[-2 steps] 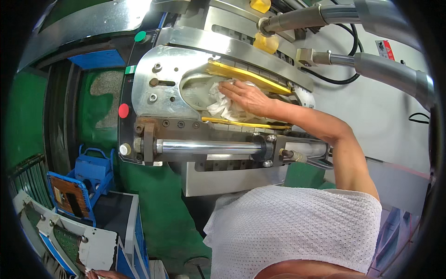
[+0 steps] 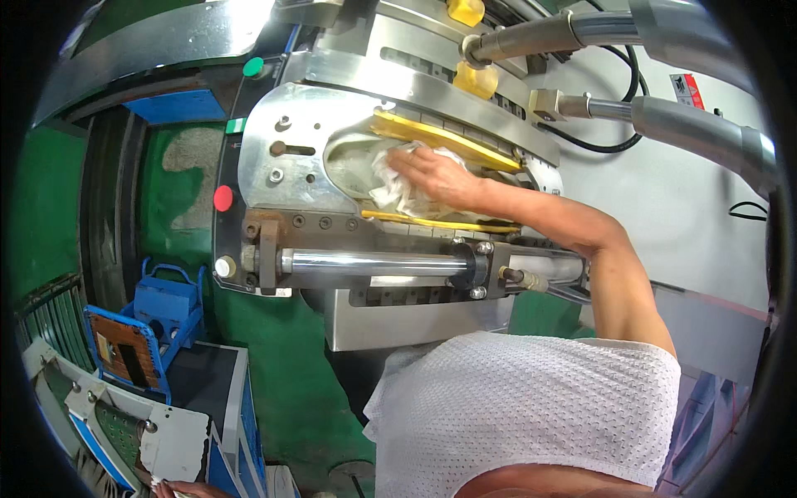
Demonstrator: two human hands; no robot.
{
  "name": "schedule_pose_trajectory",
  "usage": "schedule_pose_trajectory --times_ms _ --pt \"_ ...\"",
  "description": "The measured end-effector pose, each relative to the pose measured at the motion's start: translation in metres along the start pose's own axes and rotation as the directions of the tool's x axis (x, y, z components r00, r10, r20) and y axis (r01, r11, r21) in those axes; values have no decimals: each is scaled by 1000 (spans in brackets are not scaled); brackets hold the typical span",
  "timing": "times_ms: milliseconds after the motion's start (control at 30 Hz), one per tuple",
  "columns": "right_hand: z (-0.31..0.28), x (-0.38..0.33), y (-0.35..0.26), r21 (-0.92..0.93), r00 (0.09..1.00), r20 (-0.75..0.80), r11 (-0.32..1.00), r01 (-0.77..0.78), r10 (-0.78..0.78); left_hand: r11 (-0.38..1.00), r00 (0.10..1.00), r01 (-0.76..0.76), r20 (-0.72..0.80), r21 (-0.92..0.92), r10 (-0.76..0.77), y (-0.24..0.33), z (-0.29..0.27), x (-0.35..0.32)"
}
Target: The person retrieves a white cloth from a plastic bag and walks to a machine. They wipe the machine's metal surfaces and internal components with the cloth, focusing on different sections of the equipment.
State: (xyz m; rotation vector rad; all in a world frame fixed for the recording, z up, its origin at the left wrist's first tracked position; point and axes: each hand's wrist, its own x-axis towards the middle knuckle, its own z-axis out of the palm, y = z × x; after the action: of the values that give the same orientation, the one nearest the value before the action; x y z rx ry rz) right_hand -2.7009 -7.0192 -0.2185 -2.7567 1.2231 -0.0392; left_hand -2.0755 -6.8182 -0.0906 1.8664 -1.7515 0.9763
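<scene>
My right hand reaches from the right into an oval recess in a metal machine. Its fingers press together over a crumpled white cloth, which lies against the pale inner surface of the recess. A yellow strip runs along the far side of this recess, and a thinner yellow strip along the near side. At the lower left edge, part of what appears to be my left hand shows beside a white panel. Most of that hand is cut off, so its grip is hidden.
A polished cylinder rod crosses the machine's near side. Large metal cylinders extend in from the upper right. Red and green buttons sit on the left edge. A blue-framed stand is at the left, above a green floor.
My right hand and the cloth have shifted very slightly within the recess, and the hand is a little blurred. The hand at the lower left stays about where it was.
</scene>
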Motion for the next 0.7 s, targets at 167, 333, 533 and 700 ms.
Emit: schedule_pose_trajectory --times_ms 167,333,533,700 --pt "-3 55 -22 79 996 -18 992 94 -92 998 999 -48 13 35 47 -6 -2 -3" --pt "-15 -15 -2 -24 990 131 998 -57 60 1000 1000 -3 -22 19 3 -6 0 -3" --pt "-40 -3 -18 186 987 -94 976 -111 130 1000 1000 1 -12 24 -1 -4 0 -3" --pt "-59 -8 -23 187 818 271 806 -562 507 1000 1000 -11 -20 -7 11 2 1 -1"
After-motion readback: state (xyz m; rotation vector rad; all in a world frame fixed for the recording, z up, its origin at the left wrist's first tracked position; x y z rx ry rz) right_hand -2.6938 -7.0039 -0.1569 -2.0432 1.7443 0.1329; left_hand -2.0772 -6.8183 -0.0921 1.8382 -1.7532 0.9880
